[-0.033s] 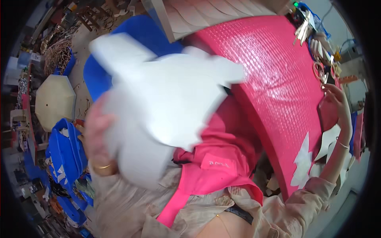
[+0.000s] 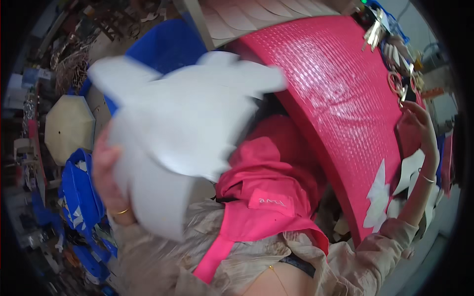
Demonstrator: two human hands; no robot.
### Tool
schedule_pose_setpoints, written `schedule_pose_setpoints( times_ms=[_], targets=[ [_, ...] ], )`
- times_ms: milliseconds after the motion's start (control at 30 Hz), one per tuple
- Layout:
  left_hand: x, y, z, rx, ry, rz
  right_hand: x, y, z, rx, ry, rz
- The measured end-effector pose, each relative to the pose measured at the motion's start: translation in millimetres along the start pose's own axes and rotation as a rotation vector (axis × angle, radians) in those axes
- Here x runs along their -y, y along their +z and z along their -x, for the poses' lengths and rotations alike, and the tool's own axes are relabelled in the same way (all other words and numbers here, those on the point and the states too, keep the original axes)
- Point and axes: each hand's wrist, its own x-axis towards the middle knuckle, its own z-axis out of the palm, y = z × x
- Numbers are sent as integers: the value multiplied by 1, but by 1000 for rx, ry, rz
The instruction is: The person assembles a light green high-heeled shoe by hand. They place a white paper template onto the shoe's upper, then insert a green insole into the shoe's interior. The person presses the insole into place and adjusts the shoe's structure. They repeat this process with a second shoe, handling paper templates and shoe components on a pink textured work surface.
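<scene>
My left hand (image 2: pixel 106 163) is closed on the left edge of a large white cut-out sheet (image 2: pixel 177 118), held up in front of my pink apron (image 2: pixel 266 172). The sheet has rounded lobes and a jagged right edge, and it overlaps another curved white piece (image 2: pixel 160 197) below it. Both pieces and the hand are blurred by motion. My right hand (image 2: pixel 417 123) is at the right edge of the pink-covered table, its fingers loosely bent and apart. Its fingertips are close to the lower end of a pair of scissors (image 2: pixel 395 83); whether they touch is unclear.
A small white cut-out (image 2: pixel 377 202) lies on the pink table cover (image 2: pixel 321 79). Tools line its right edge, including a metal bundle (image 2: pixel 374 34). Behind the sheet is a blue tub (image 2: pixel 168 42). Left are an octagonal stool top (image 2: pixel 69 128) and a blue bin (image 2: pixel 79 190) with scraps.
My left hand and the white sheets have moved to the left, away from the pink table. My right hand stays nearly in place by the scissors.
</scene>
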Motion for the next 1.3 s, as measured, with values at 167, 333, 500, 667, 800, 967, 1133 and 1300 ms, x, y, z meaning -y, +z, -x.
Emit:
schedule_pose_setpoints(
  times_ms=[167, 333, 500, 667, 800, 967, 1133, 1300],
  targets=[
    [-30, -99, 32, -278, 86, -3, -32, 27, 26, 63, -147, -57],
    [81, -276, -30, -547, -24, -82, -71, 11, 102, -140, -75, -76],
    [180, -356, 23, -1097, -297, -391, -144, 36, 176, -278, 259, -110],
    [143, -151, -70, -502, 317, -1190, -179, 24, 235, -477, 435, -240],
    [145, 156, -126, 124, 404, -994, -246, -61, 201, -926, 281, -131],
    [286, 422, -144, 1245, 659, -798, -290, -163, 152, -1367, -55, 997],
    [436, 571, -140, 1104, 447, -809, -255, -154, 117, -1008, 666, 691],
    [487, 639, -142, 890, -454, -589, -271, -109, 157, -864, 894, 465]
  ],
)
